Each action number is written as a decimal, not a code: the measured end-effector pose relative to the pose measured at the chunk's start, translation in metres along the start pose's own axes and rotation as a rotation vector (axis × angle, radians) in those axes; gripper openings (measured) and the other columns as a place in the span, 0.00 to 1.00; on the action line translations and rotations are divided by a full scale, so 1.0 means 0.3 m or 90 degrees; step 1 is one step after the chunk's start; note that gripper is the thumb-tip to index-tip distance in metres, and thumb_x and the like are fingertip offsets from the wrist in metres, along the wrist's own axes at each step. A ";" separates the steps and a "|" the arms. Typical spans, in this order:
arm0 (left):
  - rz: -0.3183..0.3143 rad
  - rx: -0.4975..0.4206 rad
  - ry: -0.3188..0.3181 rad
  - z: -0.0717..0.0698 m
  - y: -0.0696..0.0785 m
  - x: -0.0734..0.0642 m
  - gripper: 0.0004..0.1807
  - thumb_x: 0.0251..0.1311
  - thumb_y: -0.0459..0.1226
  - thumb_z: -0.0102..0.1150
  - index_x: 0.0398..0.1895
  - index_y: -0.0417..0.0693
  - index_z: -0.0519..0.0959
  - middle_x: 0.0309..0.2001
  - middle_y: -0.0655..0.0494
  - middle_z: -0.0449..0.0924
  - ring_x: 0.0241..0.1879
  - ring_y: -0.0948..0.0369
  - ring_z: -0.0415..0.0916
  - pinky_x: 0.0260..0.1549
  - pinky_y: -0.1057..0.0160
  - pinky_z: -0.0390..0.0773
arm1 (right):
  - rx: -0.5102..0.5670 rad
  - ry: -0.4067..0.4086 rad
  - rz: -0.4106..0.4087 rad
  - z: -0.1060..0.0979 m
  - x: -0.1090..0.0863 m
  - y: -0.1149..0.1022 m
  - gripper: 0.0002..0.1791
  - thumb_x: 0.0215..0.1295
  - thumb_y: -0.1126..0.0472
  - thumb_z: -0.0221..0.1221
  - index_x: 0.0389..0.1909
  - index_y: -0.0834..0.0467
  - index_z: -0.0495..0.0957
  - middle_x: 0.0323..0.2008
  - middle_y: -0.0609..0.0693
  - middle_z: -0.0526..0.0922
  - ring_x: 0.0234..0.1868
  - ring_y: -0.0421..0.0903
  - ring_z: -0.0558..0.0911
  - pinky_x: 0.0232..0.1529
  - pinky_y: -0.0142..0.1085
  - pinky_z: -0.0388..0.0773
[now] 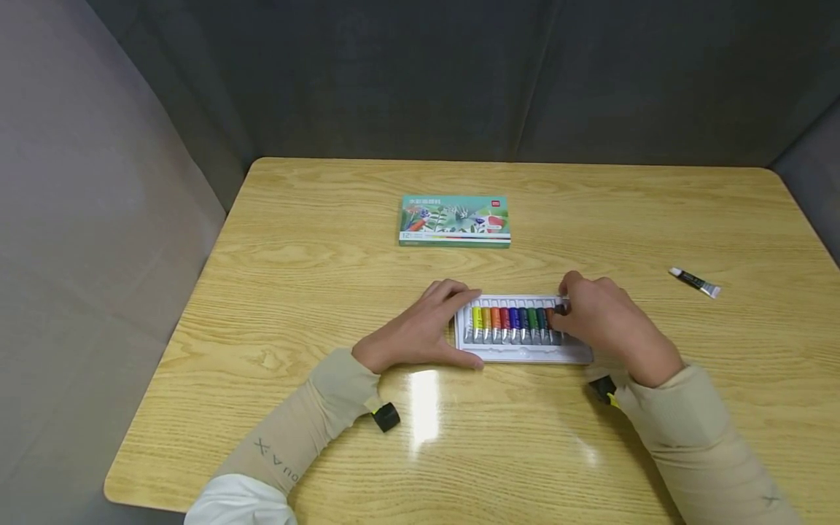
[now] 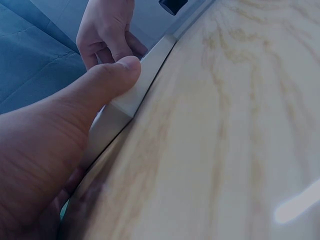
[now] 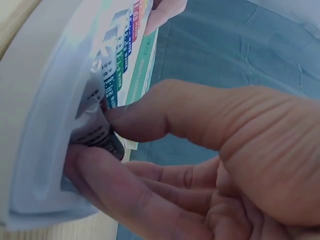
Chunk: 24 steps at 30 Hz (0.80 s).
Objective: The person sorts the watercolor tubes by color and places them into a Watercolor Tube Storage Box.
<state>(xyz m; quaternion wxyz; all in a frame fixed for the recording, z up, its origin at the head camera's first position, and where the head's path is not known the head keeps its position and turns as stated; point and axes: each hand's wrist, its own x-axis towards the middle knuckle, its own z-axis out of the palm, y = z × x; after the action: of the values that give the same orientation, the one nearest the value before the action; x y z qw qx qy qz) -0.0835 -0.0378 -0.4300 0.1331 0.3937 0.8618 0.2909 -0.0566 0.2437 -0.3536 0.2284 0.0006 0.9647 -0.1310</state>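
A white tray [image 1: 525, 356] lies on the table with a row of small paint tubes [image 1: 505, 324], running from white and yellow through red and blue to green and brown. My left hand [image 1: 420, 332] grips the tray's left end, thumb at the near edge and fingers at the far edge. Over the right end, my right hand [image 1: 607, 317] pinches a dark paint tube [image 3: 92, 120] between thumb and fingers, its silvery end showing in the right wrist view. That hand covers part of the tray's right end in the head view.
A green illustrated paint box [image 1: 455, 221] lies flat behind the tray. To the right, a single black paint tube [image 1: 694, 281] with a white cap rests on the wooden table [image 1: 315, 240]. Dark grey fabric panels [image 1: 394, 80] stand behind the table.
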 end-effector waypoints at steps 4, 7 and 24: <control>0.000 0.001 0.000 0.000 0.000 0.001 0.62 0.48 0.71 0.70 0.82 0.56 0.58 0.72 0.58 0.63 0.70 0.61 0.60 0.71 0.56 0.72 | -0.023 -0.001 0.002 -0.002 -0.002 -0.003 0.24 0.71 0.54 0.64 0.54 0.70 0.76 0.42 0.65 0.84 0.35 0.53 0.76 0.32 0.41 0.74; -0.001 0.002 0.000 0.000 0.001 0.002 0.62 0.48 0.71 0.71 0.82 0.56 0.58 0.72 0.58 0.63 0.70 0.61 0.60 0.71 0.56 0.71 | -0.038 -0.001 -0.006 -0.005 -0.003 -0.007 0.21 0.71 0.55 0.64 0.51 0.69 0.79 0.41 0.63 0.85 0.36 0.53 0.77 0.33 0.42 0.74; 0.002 0.003 -0.004 -0.002 0.004 0.001 0.62 0.48 0.71 0.71 0.82 0.55 0.57 0.72 0.57 0.62 0.70 0.61 0.60 0.71 0.56 0.72 | -0.061 0.024 -0.052 0.004 -0.012 -0.020 0.11 0.70 0.62 0.63 0.44 0.68 0.83 0.33 0.58 0.85 0.32 0.51 0.77 0.29 0.39 0.74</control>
<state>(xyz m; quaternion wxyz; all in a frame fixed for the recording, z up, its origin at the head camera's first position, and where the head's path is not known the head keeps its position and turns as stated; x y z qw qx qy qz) -0.0832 -0.0370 -0.4288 0.1341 0.3962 0.8615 0.2878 -0.0532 0.2379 -0.3517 0.2041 -0.0475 0.9733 -0.0938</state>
